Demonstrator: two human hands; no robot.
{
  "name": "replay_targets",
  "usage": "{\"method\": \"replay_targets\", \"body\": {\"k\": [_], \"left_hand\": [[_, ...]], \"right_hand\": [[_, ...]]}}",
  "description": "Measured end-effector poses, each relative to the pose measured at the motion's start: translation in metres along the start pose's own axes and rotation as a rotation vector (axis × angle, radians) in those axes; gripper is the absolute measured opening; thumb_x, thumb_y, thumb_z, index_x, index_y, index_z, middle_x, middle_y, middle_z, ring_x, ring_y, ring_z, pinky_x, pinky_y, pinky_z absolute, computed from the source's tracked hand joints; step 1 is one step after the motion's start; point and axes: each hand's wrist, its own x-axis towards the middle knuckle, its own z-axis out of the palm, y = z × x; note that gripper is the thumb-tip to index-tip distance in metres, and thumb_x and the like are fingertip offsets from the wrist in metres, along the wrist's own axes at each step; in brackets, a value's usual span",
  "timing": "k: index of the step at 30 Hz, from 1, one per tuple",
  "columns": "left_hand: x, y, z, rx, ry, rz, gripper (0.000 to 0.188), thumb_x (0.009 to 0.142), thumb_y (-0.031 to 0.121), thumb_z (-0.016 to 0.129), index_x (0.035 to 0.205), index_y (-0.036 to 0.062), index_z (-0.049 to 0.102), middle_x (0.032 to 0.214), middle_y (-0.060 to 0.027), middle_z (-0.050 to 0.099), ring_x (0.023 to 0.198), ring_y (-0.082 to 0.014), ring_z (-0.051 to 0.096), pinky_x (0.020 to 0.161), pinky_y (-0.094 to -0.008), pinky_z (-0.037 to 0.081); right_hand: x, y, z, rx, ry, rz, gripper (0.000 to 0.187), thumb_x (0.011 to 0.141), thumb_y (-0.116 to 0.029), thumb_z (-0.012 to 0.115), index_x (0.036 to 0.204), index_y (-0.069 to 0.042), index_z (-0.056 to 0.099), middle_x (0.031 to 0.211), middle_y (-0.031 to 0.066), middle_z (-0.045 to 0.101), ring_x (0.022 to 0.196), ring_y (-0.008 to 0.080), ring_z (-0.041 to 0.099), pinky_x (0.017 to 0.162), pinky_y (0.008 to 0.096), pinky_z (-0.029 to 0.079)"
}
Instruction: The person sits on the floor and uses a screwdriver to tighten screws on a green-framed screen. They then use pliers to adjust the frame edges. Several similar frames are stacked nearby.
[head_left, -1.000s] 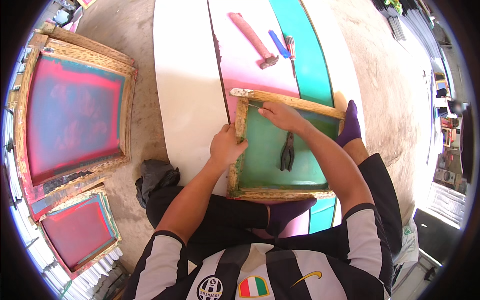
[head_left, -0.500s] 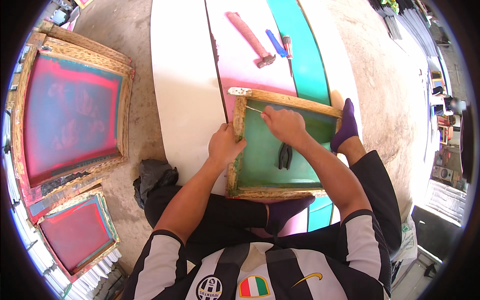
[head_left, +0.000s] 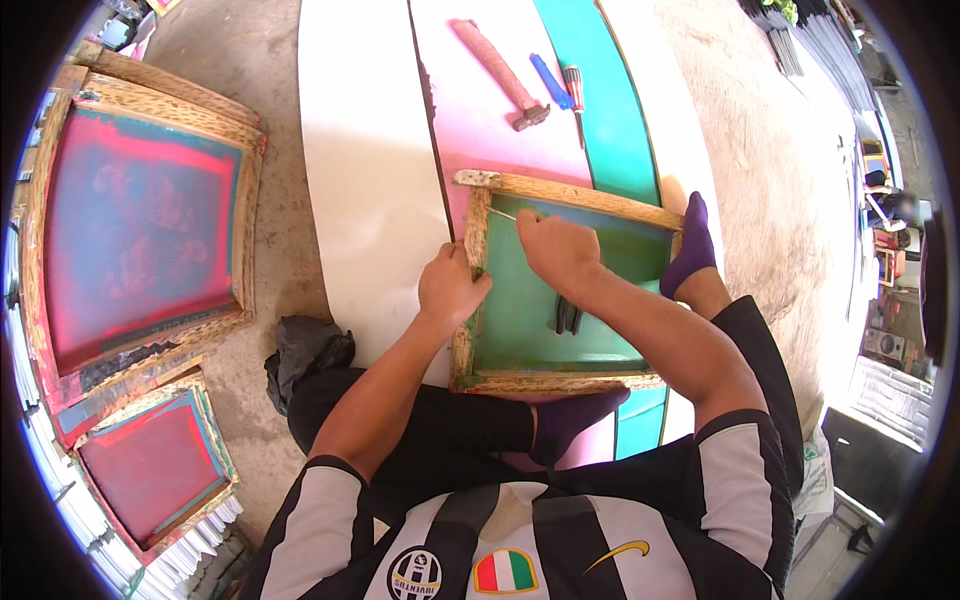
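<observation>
A wooden screen-printing frame [head_left: 565, 376] with green mesh lies in front of me, between my legs. My left hand [head_left: 452, 287] is closed around the middle of its left rail. Over the mesh, near the far left corner, my right hand [head_left: 557, 246] is wrapped round a tool with a thin metal shaft [head_left: 503, 214]. The shaft's tip meets the inner edge of the left rail, and my fist hides the handle. Black-handled pliers [head_left: 567, 314] rest on the mesh, partly covered by my right forearm.
Beyond the frame lie a hammer [head_left: 502, 75], a blue tool [head_left: 551, 82] and a screwdriver [head_left: 575, 100] on pink and teal boards. To my left stand a large pink-and-blue screen frame [head_left: 248, 200] and a smaller one [head_left: 212, 420]. A black plastic bag [head_left: 308, 360] sits by my left knee.
My right fist has shifted slightly left and its wrist has turned, with the elbow swinging outward to the right. My left hand keeps its grip on the rail.
</observation>
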Motion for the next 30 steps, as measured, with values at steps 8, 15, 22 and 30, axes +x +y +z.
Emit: {"method": "replay_targets", "body": {"k": [8, 15, 22, 30], "left_hand": [[0.003, 0.003, -0.007, -0.053, -0.007, -0.019, 0.055, 0.08, 0.03, 0.083, 0.122, -0.0011, 0.068, 0.1, -0.0207, 0.068, 0.091, -0.0433, 0.071, 0.08, -0.0519, 0.058], [0.001, 0.001, -0.004, -0.039, -0.029, 0.005, 0.057, 0.081, 0.03, 0.082, 0.123, -0.0056, 0.065, 0.113, -0.0226, 0.069, 0.092, -0.0428, 0.073, 0.079, -0.0507, 0.06], [0.002, 0.001, 0.0, -0.011, -0.041, 0.0, 0.056, 0.081, 0.029, 0.081, 0.12, -0.007, 0.066, 0.112, -0.0233, 0.069, 0.092, -0.0425, 0.072, 0.079, -0.0502, 0.061], [0.002, 0.002, -0.007, -0.042, -0.043, 0.0, 0.056, 0.081, 0.029, 0.081, 0.12, -0.0086, 0.066, 0.11, -0.0237, 0.069, 0.09, -0.0429, 0.073, 0.079, -0.0505, 0.061]], "right_hand": [[0.01, 0.02, 0.007, 0.24, 0.055, -0.039, 0.035, 0.112, -0.04, 0.046, 0.109, -0.011, 0.065, 0.085, 0.0181, 0.075, 0.079, 0.0427, 0.074, 0.069, 0.0589, 0.058], [0.001, 0.013, 0.01, 0.056, 0.112, -0.013, 0.032, 0.112, -0.042, 0.047, 0.108, -0.013, 0.059, 0.073, 0.0158, 0.072, 0.068, 0.041, 0.073, 0.059, 0.0577, 0.056], [0.009, 0.014, 0.016, 0.036, 0.134, -0.083, 0.033, 0.112, -0.038, 0.047, 0.103, -0.009, 0.06, 0.073, 0.0161, 0.072, 0.066, 0.0412, 0.072, 0.056, 0.0579, 0.055], [0.017, 0.02, 0.02, 0.14, 0.03, -0.026, 0.036, 0.112, -0.041, 0.048, 0.107, -0.009, 0.063, 0.08, 0.0205, 0.073, 0.077, 0.0454, 0.072, 0.069, 0.0606, 0.056]]}}
